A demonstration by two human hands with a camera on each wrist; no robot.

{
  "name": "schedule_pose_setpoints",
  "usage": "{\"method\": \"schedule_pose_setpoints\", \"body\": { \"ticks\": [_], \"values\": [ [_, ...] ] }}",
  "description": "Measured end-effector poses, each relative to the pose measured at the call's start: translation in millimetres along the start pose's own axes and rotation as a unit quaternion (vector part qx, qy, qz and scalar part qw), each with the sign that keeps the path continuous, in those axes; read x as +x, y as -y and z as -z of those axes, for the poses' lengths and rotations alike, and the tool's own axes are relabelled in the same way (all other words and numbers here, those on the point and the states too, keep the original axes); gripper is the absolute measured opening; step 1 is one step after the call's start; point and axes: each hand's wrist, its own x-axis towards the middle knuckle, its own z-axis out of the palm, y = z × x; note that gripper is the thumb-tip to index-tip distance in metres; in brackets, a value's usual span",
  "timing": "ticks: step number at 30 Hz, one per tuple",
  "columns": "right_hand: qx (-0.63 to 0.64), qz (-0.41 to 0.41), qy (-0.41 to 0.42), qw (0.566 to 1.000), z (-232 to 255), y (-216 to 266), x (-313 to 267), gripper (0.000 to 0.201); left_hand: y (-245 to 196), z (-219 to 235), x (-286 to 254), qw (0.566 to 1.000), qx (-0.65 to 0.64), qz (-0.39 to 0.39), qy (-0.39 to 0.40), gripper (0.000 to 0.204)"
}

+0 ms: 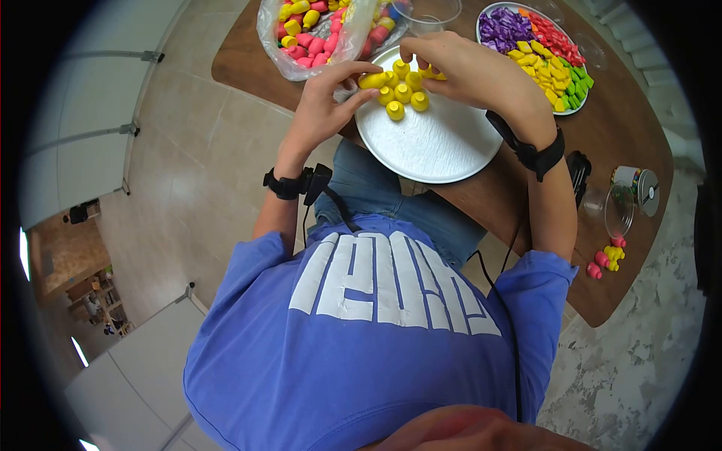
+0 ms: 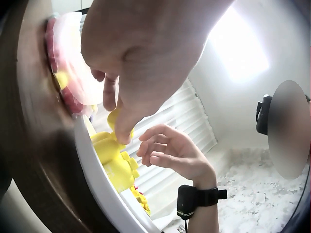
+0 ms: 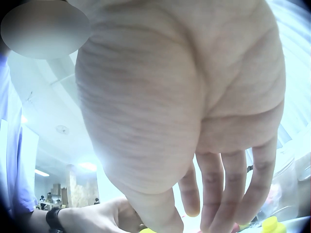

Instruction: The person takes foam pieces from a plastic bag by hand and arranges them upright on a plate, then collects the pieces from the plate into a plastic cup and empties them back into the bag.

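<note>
Several yellow knobbed pieces (image 1: 402, 93) stand grouped at the upper part of a white round plate (image 1: 429, 146). From the left, my left hand (image 1: 325, 105) pinches one yellow piece (image 1: 372, 80) between thumb and fingers at the group's edge; this hand (image 2: 141, 58) is large in the left wrist view, its fingertips at a yellow piece (image 2: 113, 118). My right hand (image 1: 477, 75) arches over the group's right side. The left wrist view shows the right hand (image 2: 182, 158) with relaxed, parted fingers and nothing in them. In the right wrist view its palm (image 3: 194, 107) hides most of the plate.
A plastic bag (image 1: 322, 37) of pink and yellow pieces lies behind the plate. At the back right is a plate of purple, red, yellow and green pieces (image 1: 543, 68). A clear cup (image 1: 619, 210), a lidded jar (image 1: 647, 192) and several small pieces (image 1: 614, 256) are at the right.
</note>
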Motion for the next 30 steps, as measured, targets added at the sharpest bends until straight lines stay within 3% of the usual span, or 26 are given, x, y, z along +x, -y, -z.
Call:
{"method": "schedule_pose_setpoints", "body": {
  "ticks": [5,9,11,14,18,20,23,24,26,30],
  "values": [
    [-0.009,-0.006,-0.008,1.000,-1.7,-3.6,1.5,0.035,7.2,-14.3,-3.8,0.982,-0.169,0.057,-0.057,0.033],
    [-0.043,0.004,-0.016,0.999,-7.7,-8.7,1.8,0.038,4.1,-12.0,-3.1,0.985,-0.151,0.043,-0.066,0.029],
    [-0.049,0.011,-0.022,0.998,-7.9,-8.2,3.0,0.038,0.8,-7.7,0.5,0.997,0.026,-0.050,-0.050,0.033],
    [-0.051,0.002,-0.013,0.999,-6.1,-5.4,3.1,0.038,4.9,-11.0,1.9,0.995,0.052,-0.070,-0.055,0.035],
    [-0.047,-0.002,-0.005,0.999,-2.0,-2.0,1.2,0.038,2.3,-11.8,2.6,0.999,0.010,-0.038,-0.020,0.034],
    [-0.033,0.003,-0.009,0.999,0.4,3.2,1.6,0.038,-6.7,-8.0,1.9,0.999,-0.042,0.014,0.017,0.033],
    [-0.006,0.006,0.004,1.000,3.3,5.4,3.5,0.037,2.1,6.6,6.8,0.998,-0.033,-0.054,-0.016,0.030],
    [-0.007,-0.004,0.008,1.000,4.6,6.9,3.4,0.036,7.7,15.9,10.8,0.998,-0.027,-0.054,-0.016,0.030],
    [-0.016,-0.009,-0.007,1.000,5.5,6.2,1.4,0.033,21.1,39.7,21.6,0.989,0.038,-0.025,-0.141,0.031],
    [-0.037,-0.016,-0.018,0.999,10.2,9.4,0.7,0.031,65.5,87.4,53.6,0.968,0.142,-0.014,-0.208,0.034]
  ]
}}
